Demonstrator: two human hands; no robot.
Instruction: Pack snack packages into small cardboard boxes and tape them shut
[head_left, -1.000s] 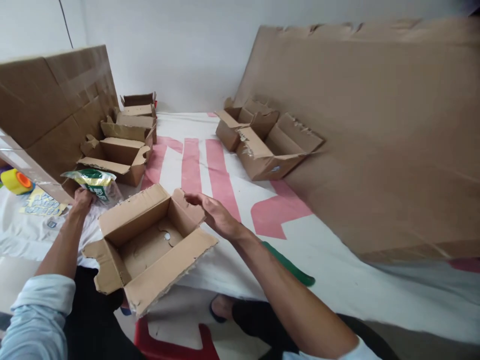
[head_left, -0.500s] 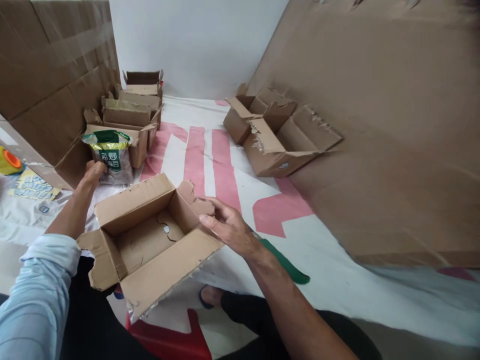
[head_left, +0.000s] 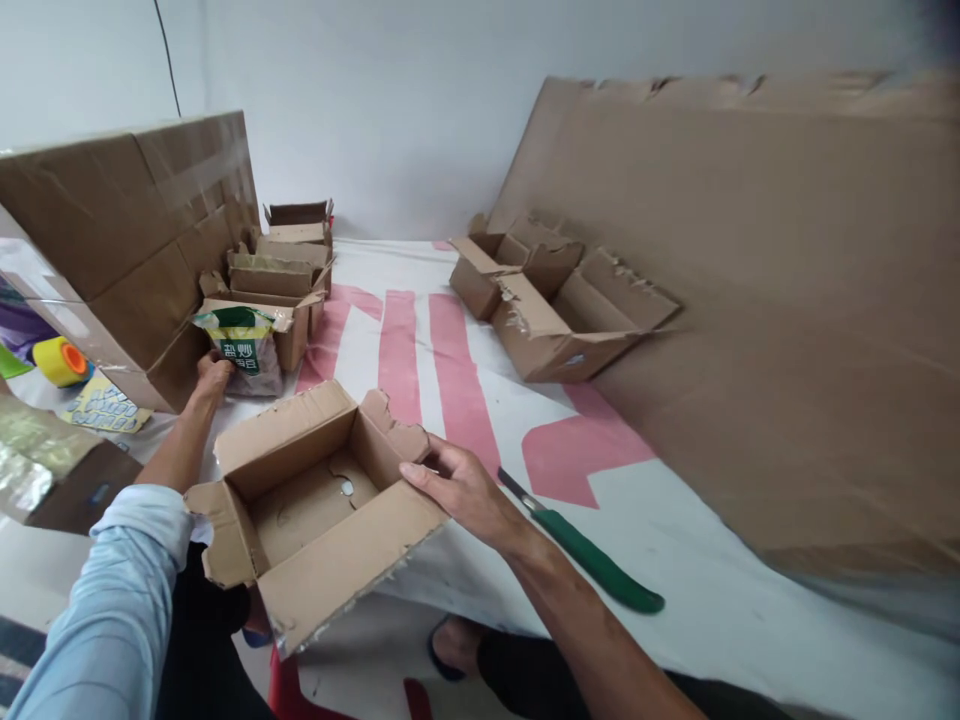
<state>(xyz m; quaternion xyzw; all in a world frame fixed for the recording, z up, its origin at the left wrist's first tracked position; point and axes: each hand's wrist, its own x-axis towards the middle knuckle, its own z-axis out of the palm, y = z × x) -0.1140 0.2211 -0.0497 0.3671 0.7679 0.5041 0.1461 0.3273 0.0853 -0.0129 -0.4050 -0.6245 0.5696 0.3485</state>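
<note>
My left hand [head_left: 214, 374] is closed on the lower left edge of a plump plastic snack bag [head_left: 247, 352] with a green and yellow label and white lettering. The bag stands upright on the table in front of a row of open cartons. My right hand [head_left: 466, 488] grips the right end flap of an open cardboard box [head_left: 311, 515], thumb on the inner side. Tilted toward me at the table's near edge, this box has its flaps spread and a small white spot on its bottom, with no goods inside. A green-handled knife [head_left: 596, 562] lies beside my right forearm.
Several open cartons [head_left: 281, 262] line the left side against a taped cardboard stack [head_left: 142, 230]. Two more open boxes [head_left: 562, 325] rest against a big cardboard panel [head_left: 750, 330]. Tape rolls [head_left: 64, 361], a yellow printed sheet [head_left: 109, 405] and another carton [head_left: 60, 465] are at left.
My view has tilted up and shifted left, bringing the whole knife and the left carton into sight. Both hands keep their places on the bag and the box.
</note>
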